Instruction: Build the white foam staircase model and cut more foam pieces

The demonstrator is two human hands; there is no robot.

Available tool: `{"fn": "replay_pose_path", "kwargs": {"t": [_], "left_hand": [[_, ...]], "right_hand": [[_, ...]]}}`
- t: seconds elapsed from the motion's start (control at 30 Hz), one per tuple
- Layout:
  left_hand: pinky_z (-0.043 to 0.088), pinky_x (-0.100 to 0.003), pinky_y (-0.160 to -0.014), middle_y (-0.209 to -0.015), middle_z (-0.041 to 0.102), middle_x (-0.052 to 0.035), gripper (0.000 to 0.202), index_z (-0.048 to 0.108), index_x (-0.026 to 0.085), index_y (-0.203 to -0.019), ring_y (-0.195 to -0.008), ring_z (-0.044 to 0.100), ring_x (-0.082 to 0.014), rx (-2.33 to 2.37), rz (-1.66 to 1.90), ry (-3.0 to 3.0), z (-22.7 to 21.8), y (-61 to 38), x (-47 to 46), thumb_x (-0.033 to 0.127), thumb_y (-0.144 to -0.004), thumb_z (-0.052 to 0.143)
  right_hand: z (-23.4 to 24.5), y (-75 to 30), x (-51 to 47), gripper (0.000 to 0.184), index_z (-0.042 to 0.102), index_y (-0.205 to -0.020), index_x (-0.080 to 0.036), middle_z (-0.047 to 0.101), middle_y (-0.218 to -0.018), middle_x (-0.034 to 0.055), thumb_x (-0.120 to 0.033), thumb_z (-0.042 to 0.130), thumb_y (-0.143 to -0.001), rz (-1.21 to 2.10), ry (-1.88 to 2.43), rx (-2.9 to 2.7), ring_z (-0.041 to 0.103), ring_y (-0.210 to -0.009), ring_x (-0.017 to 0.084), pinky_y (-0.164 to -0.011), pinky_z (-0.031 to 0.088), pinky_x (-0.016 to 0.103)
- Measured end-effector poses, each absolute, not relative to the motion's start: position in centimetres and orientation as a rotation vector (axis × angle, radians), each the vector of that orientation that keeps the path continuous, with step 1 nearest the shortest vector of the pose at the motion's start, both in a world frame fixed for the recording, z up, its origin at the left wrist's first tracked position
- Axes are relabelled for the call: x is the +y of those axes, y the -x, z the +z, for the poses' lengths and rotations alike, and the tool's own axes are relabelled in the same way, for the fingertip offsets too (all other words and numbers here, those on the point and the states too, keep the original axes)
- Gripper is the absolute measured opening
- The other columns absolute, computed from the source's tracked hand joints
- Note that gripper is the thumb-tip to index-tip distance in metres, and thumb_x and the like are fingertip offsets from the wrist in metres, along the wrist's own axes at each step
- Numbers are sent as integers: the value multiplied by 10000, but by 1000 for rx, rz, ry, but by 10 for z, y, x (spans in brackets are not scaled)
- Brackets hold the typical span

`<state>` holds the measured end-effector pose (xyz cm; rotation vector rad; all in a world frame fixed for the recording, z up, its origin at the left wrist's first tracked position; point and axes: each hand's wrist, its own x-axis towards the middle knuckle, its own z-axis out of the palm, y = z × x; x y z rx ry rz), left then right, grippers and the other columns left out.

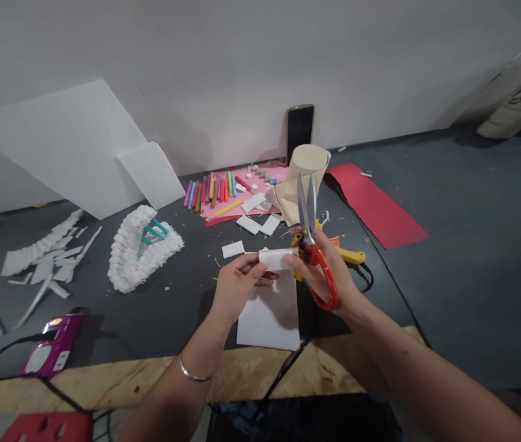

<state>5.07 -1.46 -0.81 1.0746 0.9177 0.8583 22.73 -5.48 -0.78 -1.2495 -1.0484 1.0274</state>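
Observation:
My left hand (237, 288) pinches a small white strip (273, 259), foam or paper; I cannot tell which. The strip's right end sits between the fingertips of my right hand (329, 270). That same hand also holds red-handled scissors (322, 279), blades upward and slightly apart. Beneath both hands a white sheet (269, 316) lies near the table's front edge. Just beyond the left fingers is a small white rectangle (233, 248). Partly hidden behind the right hand is a yellow-handled tool (351, 255) with a black cord.
Several markers (209, 190) lie on pink paper (260, 178), left of a beige roll (308, 161) and a phone (300, 132). Red sheet (375, 205) lies right. At left are a white arch model (126, 258), white scraps (60, 264) and a purple device (55, 344) with a cable.

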Motion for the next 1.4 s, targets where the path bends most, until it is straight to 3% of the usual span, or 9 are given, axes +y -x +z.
{"fn": "replay_pose_path", "kwargs": {"t": [0.37, 0.8, 1.0, 1.13, 1.4], "left_hand": [[567, -253, -516, -740, 751, -88, 425, 716, 131, -964, -663, 741, -240, 1042, 853, -1150, -6, -50, -18, 468, -711, 766], [536, -222, -456, -874, 762, -137, 455, 686, 120, -948, -639, 734, -221, 1047, 830, -1068, -8, -49, -13, 486, -690, 769], [510, -193, -435, -758, 749, -112, 419, 679, 120, -934, -606, 725, -206, 1056, 827, -1066, -10, -48, -12, 473, -721, 756], [499, -191, -404, -819, 750, -116, 427, 662, 118, -902, -593, 721, -202, 1057, 841, -1076, -7, -49, -13, 478, -699, 767], [504, -210, -389, -748, 739, -78, 445, 563, 159, -840, -599, 731, -237, 1024, 758, -1130, -2, -48, -16, 522, -676, 760]], "right_hand": [[-7, -224, -55, 463, 525, -1093, -255, 493, -727, -49, -370, 769, -717, 931, 1280, -1107, 465, -587, 118, -533, 414, 252], [-19, -228, -53, 427, 495, -1173, -235, 546, -806, -21, -373, 685, -816, 1024, 1202, -1161, 521, -665, 130, -620, 436, 276], [-12, -227, -53, 449, 491, -1179, -248, 495, -766, -37, -389, 693, -804, 1030, 1199, -1156, 472, -627, 117, -570, 403, 255], [-11, -227, -54, 440, 504, -1168, -245, 480, -760, -39, -391, 693, -798, 1000, 1209, -1155, 462, -631, 119, -582, 412, 261], [-22, -228, -52, 432, 498, -1149, -240, 521, -813, -26, -340, 710, -785, 1021, 1190, -1090, 521, -698, 137, -654, 445, 286]]}}
